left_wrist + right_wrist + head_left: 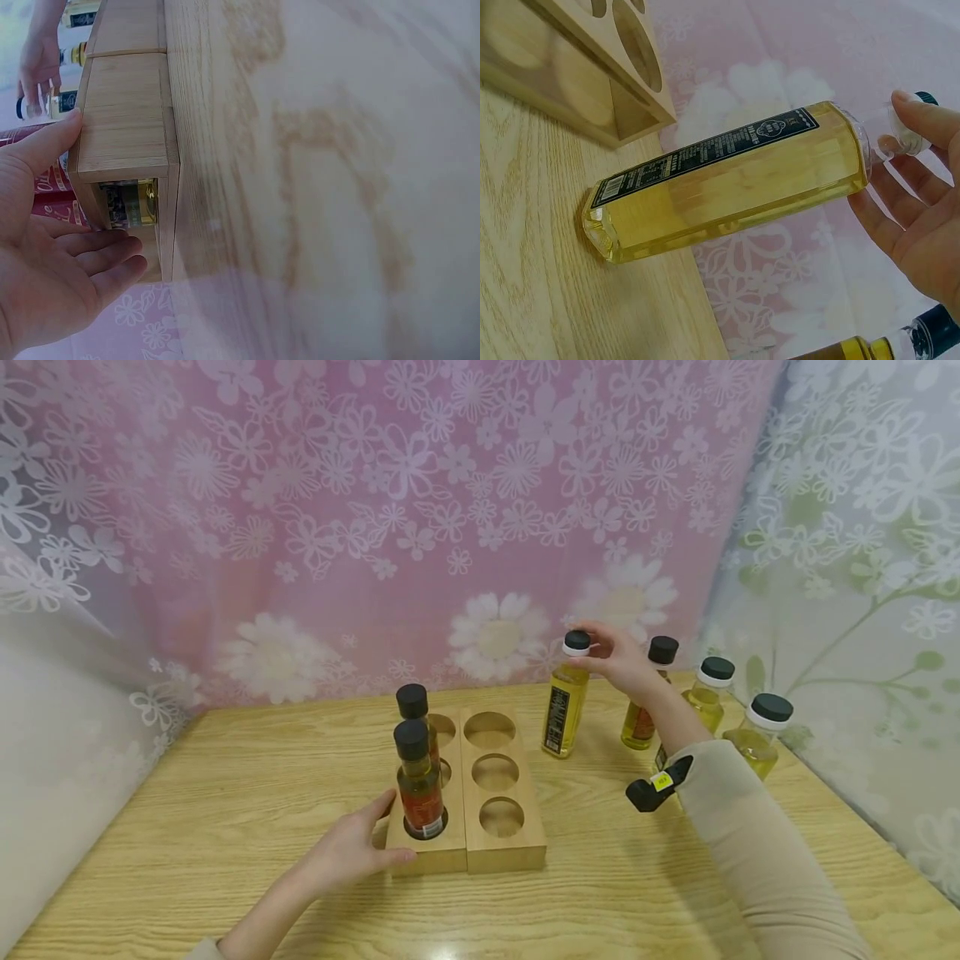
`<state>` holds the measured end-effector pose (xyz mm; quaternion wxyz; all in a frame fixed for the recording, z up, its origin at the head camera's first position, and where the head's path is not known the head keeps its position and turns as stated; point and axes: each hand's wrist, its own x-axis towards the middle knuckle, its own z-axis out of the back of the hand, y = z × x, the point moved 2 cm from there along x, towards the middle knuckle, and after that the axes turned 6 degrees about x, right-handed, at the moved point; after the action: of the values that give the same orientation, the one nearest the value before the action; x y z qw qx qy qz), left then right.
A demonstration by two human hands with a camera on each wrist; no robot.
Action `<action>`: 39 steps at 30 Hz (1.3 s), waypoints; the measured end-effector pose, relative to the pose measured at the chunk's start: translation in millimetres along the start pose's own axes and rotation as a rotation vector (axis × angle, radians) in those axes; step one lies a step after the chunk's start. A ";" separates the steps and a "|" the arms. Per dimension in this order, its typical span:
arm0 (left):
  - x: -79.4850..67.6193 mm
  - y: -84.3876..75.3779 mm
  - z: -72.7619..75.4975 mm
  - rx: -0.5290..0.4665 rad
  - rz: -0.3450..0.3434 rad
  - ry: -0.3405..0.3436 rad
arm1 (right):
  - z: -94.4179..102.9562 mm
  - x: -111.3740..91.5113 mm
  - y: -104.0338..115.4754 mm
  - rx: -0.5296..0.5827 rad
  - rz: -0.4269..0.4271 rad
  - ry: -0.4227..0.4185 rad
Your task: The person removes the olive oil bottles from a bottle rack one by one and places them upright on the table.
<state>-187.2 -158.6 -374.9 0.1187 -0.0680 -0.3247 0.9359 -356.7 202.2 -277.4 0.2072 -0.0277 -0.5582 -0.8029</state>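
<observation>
My right hand (617,662) grips the neck of a clear oil bottle (564,710) with yellow oil, a dark label and a black-and-white cap. The bottle leans slightly, its base right at the table top in the right wrist view. My left hand (351,853) holds the front left corner of a wooden bottle rack (429,862), thumb on the front and fingers along the side. Two red-labelled bottles with black caps stand in that rack: one bottle (422,802) in the front hole, another bottle (412,700) behind it, partly hidden.
Right of that rack, a second wooden rack (506,860) sits flush against it with three unfilled holes. Several more oil bottles stand on the right, including a dark-capped bottle (637,727) and a white-collared bottle (757,739). A flowered curtain (390,568) hangs behind the table (225,793).
</observation>
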 end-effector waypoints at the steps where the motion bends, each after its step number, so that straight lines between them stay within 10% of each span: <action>1: -0.2 0.0 0.2 0.000 -0.001 0.000 | 0.4 -0.1 -1.1 -0.003 0.005 -0.002; 39: -0.1 1.4 -1.3 -0.001 -0.004 -0.005 | 3.1 -36.6 -5.6 0.044 0.039 -0.080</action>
<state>-187.0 -158.9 -376.8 0.1198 -0.0648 -0.3254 0.9357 -325.9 217.7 -291.2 0.2009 -0.0658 -0.5831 -0.7844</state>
